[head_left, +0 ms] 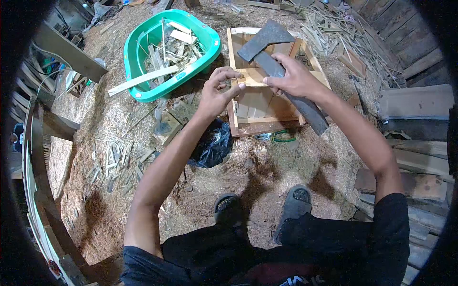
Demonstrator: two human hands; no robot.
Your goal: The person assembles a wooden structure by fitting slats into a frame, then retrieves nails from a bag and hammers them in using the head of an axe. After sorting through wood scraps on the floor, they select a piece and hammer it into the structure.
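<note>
My right hand (298,78) is closed round the dark handle of an axe (272,38), whose metal head points up and to the left. The handle slants down to the right below my wrist. My left hand (219,90) has its thumb and fingers at the left end of a light wooden strip (253,77). The right end of this strip lies by my right thumb. Beneath both hands is a wooden frame (269,121) with crosspieces, lying on the ground.
A green tub (176,81) of wood scraps stands at the upper left, a long strip across its rim. Near it lie a black plastic bag (213,145) and green-handled pliers (276,137). Stacked boards (415,162) line the right side. Wooden posts (71,55) stand at left.
</note>
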